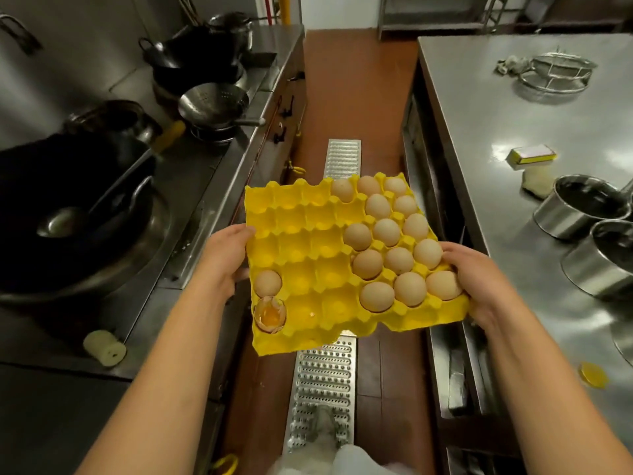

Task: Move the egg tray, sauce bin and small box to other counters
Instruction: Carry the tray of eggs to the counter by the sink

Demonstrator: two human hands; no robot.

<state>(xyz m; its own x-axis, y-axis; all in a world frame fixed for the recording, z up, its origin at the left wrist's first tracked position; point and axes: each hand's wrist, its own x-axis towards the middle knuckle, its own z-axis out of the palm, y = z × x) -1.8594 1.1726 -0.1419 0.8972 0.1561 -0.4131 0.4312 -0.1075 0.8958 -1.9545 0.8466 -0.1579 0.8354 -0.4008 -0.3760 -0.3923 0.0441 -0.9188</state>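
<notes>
Yellow egg tray [308,255], held in the air over the aisle between two counters, tilted slightly, touching neither. I log whole eggs [390,231] filling its right side, one more egg at the left edge, and a cracked egg [269,314] with yolk showing in the near-left cell.

Left hand [222,258]: grips the tray's left edge, thumb on top, fingers curled beneath and hidden.
Right hand [479,286]: grips the near-right corner, fingers curled round the rim just beside the nearest eggs.

Floor: red-brown, with a perforated metal drain grate [325,382] running down the aisle under the tray.

Left counter [191,180]: stainless cooking range. Items: a large black wok [68,207] with a ladle [63,222] lying in it; a metal colander [214,102] further back; dark pots [191,53] at the far end; a pale cylindrical piece [104,347] near the front edge.

Right counter [513,108]: stainless worktop. Items: a small box [532,154], yellow with a pale top, well apart from the tray; two round steel containers [582,207] near the right edge; a wire strainer [556,72] at the far end; a yellow scrap [593,374] near the front.
</notes>
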